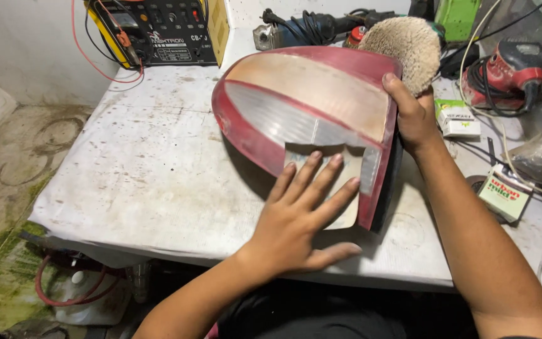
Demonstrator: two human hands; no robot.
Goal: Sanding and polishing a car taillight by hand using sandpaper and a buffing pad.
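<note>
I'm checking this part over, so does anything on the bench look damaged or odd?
Yes. The red tail light lens looks hazy and dull, its clear bands clouded. The left hand presses a sheet of sandpaper flat on its lower edge, and the right hand grips its far side. The white table is stained.

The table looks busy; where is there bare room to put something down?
The widest free patch of table lies left of the red tail light, below the black-and-yellow meter box. The right side is crowded: polishing pad, red power tool, small boxes and cords. The left hand and right hand are on the light.
</note>
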